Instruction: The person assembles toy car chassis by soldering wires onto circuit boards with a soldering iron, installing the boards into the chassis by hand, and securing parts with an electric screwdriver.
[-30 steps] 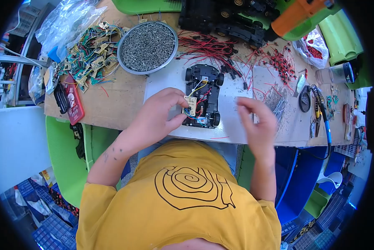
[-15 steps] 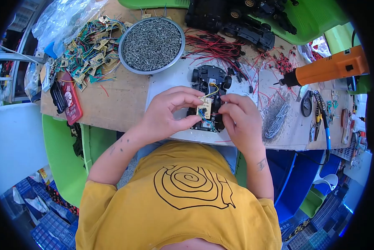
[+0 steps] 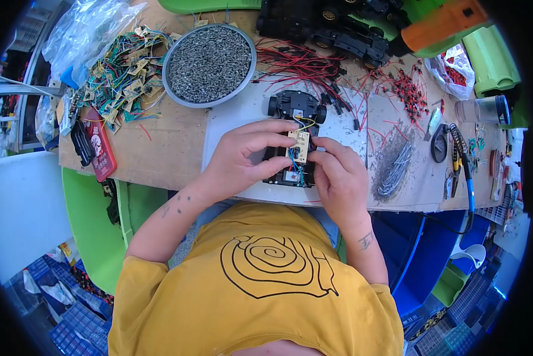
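Note:
A black toy car chassis lies wheels-out on a white board in front of me. Over its middle sits a small tan circuit board with yellow, blue and green wires running from it. My left hand grips the circuit board from the left, index finger near its top and thumb near its lower edge. Close against the right edge of the circuit board are the bent fingertips of my right hand; its thumb is partly hidden beside the chassis.
A metal bowl of screws stands beyond my left hand, beside a heap of wired circuit boards. Red wires and black car bodies lie at the back. An orange power screwdriver hangs upper right; a blue-handled soldering iron lies right.
The orange power screwdriver has swung up and away towards the back, uncovering a clear jar and a bag of red parts. My hands stay at the circuit board, which now sits straighter over the chassis.

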The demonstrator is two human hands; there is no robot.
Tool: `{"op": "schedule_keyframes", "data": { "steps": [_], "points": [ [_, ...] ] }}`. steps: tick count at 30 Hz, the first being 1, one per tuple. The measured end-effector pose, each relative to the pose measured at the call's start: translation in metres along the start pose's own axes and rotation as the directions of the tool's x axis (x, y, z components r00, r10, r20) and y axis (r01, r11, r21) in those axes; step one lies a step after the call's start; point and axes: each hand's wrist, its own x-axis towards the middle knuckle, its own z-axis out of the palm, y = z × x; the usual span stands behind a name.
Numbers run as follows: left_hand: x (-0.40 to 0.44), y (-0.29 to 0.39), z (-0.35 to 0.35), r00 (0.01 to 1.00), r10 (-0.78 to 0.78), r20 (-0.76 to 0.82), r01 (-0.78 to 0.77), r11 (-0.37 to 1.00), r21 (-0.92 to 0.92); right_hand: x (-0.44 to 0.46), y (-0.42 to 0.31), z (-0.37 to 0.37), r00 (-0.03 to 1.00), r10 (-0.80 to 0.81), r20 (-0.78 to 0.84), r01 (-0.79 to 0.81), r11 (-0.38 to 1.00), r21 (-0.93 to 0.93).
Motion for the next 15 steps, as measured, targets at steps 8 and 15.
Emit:
{"op": "schedule_keyframes", "data": {
  "steps": [8,15],
  "points": [
    [0.0084,0.0035,-0.0028,0.999,0.016,0.049,-0.022,0.992,0.125,-0.0004,-0.0019,0.0002,1.000,0.014,-0.010,-0.014,1.000,-0.003],
    [0.0062,0.0072,-0.0071,0.994,0.013,0.110,-0.035,0.979,0.202,-0.0019,-0.0018,0.0003,1.000,0.026,0.005,-0.026,1.000,-0.013]
  ]
}}
